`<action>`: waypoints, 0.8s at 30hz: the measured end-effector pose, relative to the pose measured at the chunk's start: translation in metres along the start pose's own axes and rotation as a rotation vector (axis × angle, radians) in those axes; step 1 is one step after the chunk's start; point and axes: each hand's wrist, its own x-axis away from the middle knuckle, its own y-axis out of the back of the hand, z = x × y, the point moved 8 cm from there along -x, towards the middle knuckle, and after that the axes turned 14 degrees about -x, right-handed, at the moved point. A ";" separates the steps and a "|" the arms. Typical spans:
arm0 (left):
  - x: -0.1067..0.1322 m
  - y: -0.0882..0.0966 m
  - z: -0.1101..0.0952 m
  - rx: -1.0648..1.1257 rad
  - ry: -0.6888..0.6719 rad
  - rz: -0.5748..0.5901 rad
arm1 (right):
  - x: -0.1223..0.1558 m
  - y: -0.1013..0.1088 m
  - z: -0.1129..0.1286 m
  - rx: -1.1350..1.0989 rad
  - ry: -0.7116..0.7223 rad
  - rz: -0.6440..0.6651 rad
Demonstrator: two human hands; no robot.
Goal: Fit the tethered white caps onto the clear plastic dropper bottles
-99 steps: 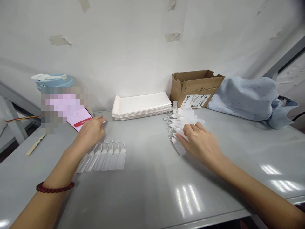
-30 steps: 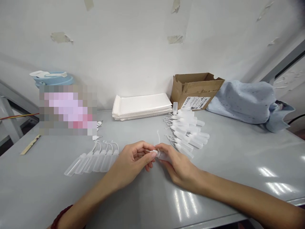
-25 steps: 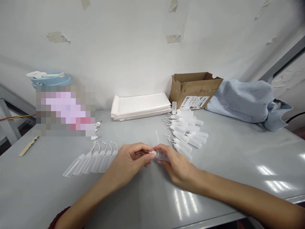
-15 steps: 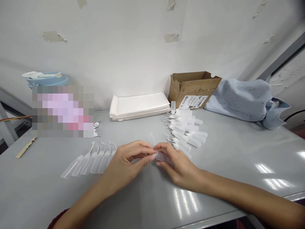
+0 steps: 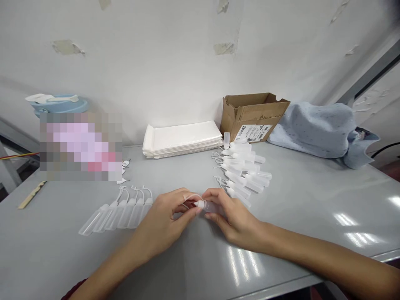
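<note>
Lying across the space between my hands is a small translucent squeeze bottle (image 5: 212, 207). My right hand (image 5: 233, 214) is closed around its body. At its left end sits a white needle-tip cap (image 5: 200, 204), with the fingertips of my left hand (image 5: 170, 218) closed at it. A thin white strap (image 5: 194, 195) arches from the cap over my left fingers. Beside my left hand lies a row of several similar bottles (image 5: 115, 216), their straps pointing away from me. A pile of more such bottles (image 5: 245, 171) lies beyond my right hand.
A stack of white padded envelopes (image 5: 184, 135) lies by the wall, beside an open cardboard box (image 5: 256, 112). Light blue speckled cloth (image 5: 312, 129) rests at the right. Several white needle tips (image 5: 122, 181) lie left, near a blurred patch, a blue container (image 5: 62, 106) and a stick (image 5: 33, 195).
My left fingers have shifted slightly, and the cap now shows between the hands. The strap, upright before, now bends left over my fingers. My right hand keeps its hold on the bottle.
</note>
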 end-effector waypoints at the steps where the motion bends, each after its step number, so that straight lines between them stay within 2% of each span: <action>1: 0.000 0.001 -0.002 -0.035 -0.025 -0.006 | -0.001 0.000 -0.001 -0.016 -0.018 0.007; 4: -0.002 0.001 -0.004 -0.052 -0.046 -0.003 | -0.001 0.001 -0.001 -0.037 -0.042 0.012; 8: -0.002 0.001 0.004 -0.052 0.093 0.003 | 0.002 0.000 -0.001 0.008 -0.014 -0.007; 10: -0.002 -0.001 0.005 -0.101 0.117 0.032 | 0.003 -0.001 0.000 0.022 0.018 -0.002; 13: -0.001 -0.002 -0.001 -0.133 0.046 0.056 | 0.000 -0.001 0.003 -0.014 0.022 0.019; 16: 0.000 0.002 -0.005 -0.162 -0.023 0.006 | -0.004 0.003 0.001 -0.116 -0.074 0.035; 19: 0.000 0.005 -0.001 -0.113 0.020 -0.020 | -0.004 0.005 0.001 -0.167 -0.123 0.042; 24: 0.001 -0.002 0.003 -0.059 0.084 0.050 | 0.000 0.004 0.010 0.022 0.056 0.025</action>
